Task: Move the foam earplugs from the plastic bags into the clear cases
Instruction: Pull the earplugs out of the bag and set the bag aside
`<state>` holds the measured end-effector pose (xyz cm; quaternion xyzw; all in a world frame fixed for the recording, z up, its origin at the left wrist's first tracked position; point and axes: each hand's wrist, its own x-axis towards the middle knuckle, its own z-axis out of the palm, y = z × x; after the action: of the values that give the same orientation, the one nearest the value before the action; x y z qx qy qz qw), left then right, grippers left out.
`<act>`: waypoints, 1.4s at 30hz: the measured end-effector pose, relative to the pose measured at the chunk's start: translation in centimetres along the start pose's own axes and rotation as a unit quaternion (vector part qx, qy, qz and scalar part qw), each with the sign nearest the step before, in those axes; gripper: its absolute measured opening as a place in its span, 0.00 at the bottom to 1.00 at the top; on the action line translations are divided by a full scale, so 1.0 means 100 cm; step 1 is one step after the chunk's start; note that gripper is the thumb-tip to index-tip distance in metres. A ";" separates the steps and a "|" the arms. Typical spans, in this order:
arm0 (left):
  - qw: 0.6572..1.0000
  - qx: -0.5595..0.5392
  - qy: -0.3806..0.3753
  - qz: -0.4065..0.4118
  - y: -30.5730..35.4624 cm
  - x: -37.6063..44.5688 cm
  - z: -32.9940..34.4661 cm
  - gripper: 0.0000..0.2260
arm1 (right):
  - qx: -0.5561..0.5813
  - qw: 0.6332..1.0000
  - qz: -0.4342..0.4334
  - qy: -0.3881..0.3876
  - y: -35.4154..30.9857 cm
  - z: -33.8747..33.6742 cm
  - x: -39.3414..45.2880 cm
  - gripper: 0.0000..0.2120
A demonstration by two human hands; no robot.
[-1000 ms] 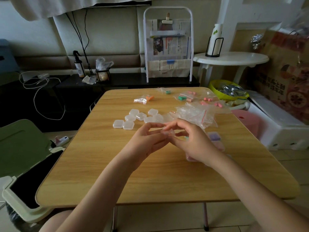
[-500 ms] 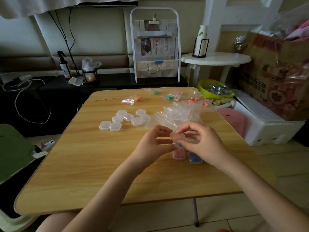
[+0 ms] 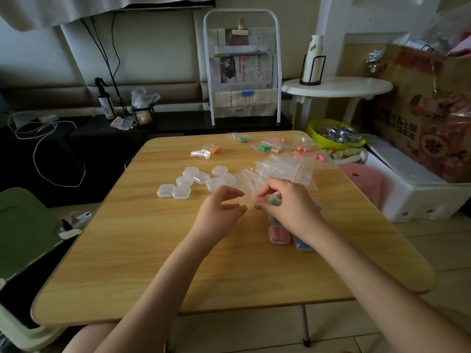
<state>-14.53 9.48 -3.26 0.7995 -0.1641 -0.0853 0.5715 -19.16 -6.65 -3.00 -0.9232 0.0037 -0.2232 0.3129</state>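
clear, crinkled plastic bags (image 3: 283,169) with red zip strips lie heaped on the wooden table (image 3: 153,250) just beyond the right hand (image 3: 285,207), and the near half of the table, from the wrists to the rounded front edge, is bare wood with open room; the left side up to the edge is open too. the right hand grip is curled, thumb and fingertips pinching something small and clear at the near edge of the bag heap, though what exactly it pinches cannot be told; a bit of green shows under its fingers. the left hand (image 3: 221,210) hovers just beside it, not touching, fingers loosely curled and holding nothing. beneath the right wrist lie filled clear cases, one with pink earplugs (image 3: 279,234) and one with blue (image 3: 302,244) touching its side. a cluster of empty clear cases (image 3: 196,180), frosted and round-cornered, sits left of the bag heap, well clear of the left edge. near the far edge lie more small bags holding foam earplugs: orange (image 3: 215,149), green (image 3: 265,148) and pink (image 3: 303,149). off the right far corner sits a yellow bowl (image 3: 313,128), close to the table, and a pink stool (image 3: 362,179) beside the right edge.
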 end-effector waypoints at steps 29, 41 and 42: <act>0.967 0.205 -0.134 0.069 -0.012 0.051 0.013 0.28 | -0.178 0.976 -0.024 -0.120 -0.001 -0.007 0.005 0.11; 0.979 0.056 -0.189 0.045 -0.019 0.068 0.018 0.30 | -0.166 0.976 -0.025 -0.136 -0.004 -0.003 0.008 0.11; 0.979 0.059 -0.184 0.065 -0.020 0.067 0.018 0.30 | -0.162 0.978 -0.026 -0.131 -0.004 -0.002 0.009 0.10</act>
<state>-8.56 6.05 -5.38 0.7902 -0.3228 -0.1838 0.4873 -18.49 -6.61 -2.24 -0.9826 -0.0252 -0.1045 0.1513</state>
